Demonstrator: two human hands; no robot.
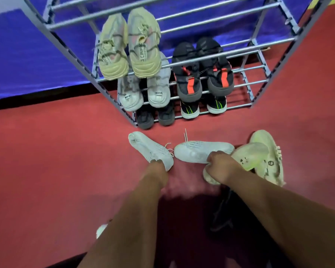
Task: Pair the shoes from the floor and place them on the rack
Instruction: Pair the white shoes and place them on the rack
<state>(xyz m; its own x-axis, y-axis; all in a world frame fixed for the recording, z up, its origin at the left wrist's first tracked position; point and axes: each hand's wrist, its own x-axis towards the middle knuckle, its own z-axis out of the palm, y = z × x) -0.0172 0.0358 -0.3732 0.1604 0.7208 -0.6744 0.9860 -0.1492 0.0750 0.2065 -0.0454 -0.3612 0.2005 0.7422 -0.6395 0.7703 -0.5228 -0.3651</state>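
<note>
Two white knit shoes lie on the red floor (46, 161) just in front of the rack (259, 45), their toes almost meeting. The left shoe (149, 147) is under the left hand (158, 164), which reaches its toe end; the fingers are hidden, so the grip cannot be told. The right hand (219, 165) is closed around the near edge of the right shoe (201, 150). Right of this shoe, also before the rack, two pale yellow-green shoes (263, 157) lie touching. On the rack, beige sneakers (130, 45) sit highest; grey-white (143, 88), black-orange (203, 70) and darker pairs sit on lower bars.
</note>
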